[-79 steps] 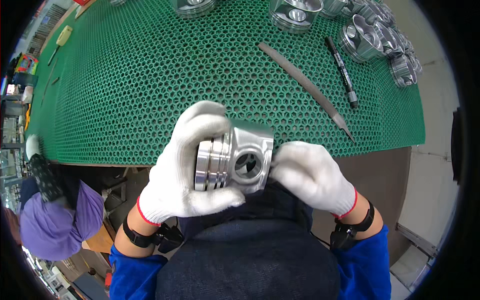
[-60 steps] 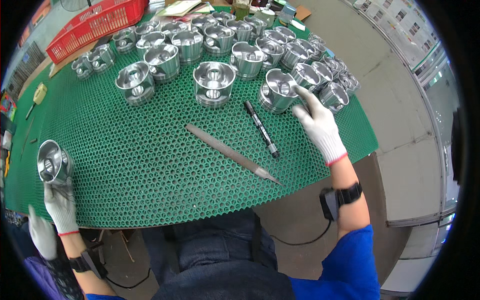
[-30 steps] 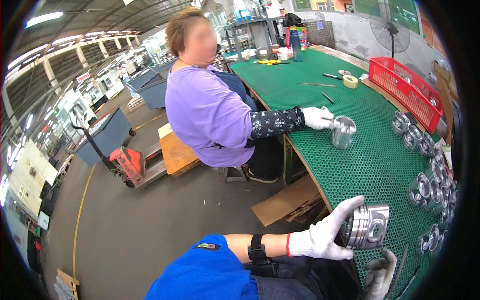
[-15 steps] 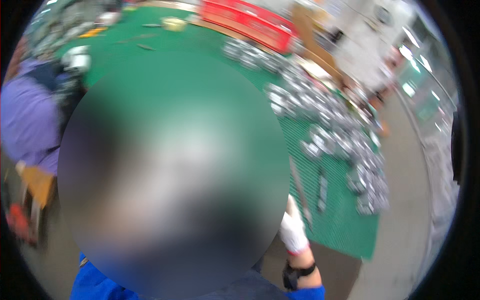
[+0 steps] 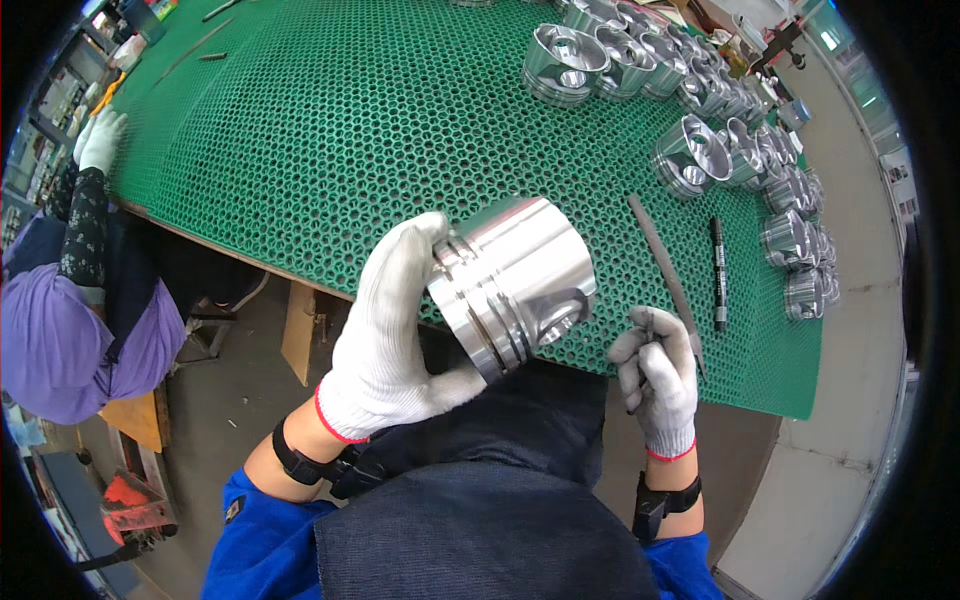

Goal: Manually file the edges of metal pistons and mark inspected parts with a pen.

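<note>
A shiny metal piston [image 5: 530,260] is held tilted over the near table edge, its grooved end toward my left palm. My left hand [image 5: 385,330], in a white knitted glove, is closed around that grooved end. My right hand [image 5: 660,380], gloved with greyed fingertips, hovers at the table edge with its fingers curled in. Whether something small is pinched in them I cannot make out. Just beyond it lie a long flat file [image 5: 662,265] and a black marker pen [image 5: 719,275].
The table has a green perforated mat [image 5: 350,140]. Rows of pistons [image 5: 692,158] stand along its right and far right. At the left, a co-worker's gloved hand [image 5: 102,140] rests on the mat, beside a purple garment [image 5: 60,340]. A red object [image 5: 132,505] lies low at the left.
My view has swung down and closer to the near table edge. The earlier middle was blurred out; now the piston in my left hand shows clearly. My right hand appears farther right in the picture.
</note>
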Action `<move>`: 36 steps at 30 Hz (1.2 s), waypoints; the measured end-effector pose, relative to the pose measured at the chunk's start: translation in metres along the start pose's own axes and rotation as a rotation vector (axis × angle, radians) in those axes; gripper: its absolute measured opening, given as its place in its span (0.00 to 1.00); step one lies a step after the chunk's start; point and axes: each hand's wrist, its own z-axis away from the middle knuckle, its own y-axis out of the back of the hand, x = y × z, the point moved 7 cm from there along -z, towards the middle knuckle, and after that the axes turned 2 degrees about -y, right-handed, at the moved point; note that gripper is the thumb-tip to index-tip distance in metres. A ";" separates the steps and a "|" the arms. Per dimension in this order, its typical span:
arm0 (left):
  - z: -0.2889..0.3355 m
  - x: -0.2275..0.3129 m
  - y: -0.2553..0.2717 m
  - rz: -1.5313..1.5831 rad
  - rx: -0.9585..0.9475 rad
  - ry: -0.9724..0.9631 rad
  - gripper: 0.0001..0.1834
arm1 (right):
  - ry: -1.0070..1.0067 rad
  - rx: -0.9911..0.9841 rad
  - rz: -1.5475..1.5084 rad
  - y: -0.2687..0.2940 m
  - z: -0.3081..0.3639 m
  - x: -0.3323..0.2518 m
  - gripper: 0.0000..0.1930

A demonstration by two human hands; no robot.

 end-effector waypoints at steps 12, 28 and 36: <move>-0.011 0.008 -0.046 2.087 -0.088 1.014 0.54 | 0.085 0.080 -0.424 0.018 -0.003 0.007 0.14; -0.006 0.031 -0.022 0.298 -0.277 -0.175 0.72 | 0.154 0.064 -0.758 0.029 -0.002 0.010 0.17; 0.003 -0.001 -0.034 0.328 -0.410 -0.056 0.48 | -0.080 -0.219 0.237 -0.025 0.014 -0.015 0.13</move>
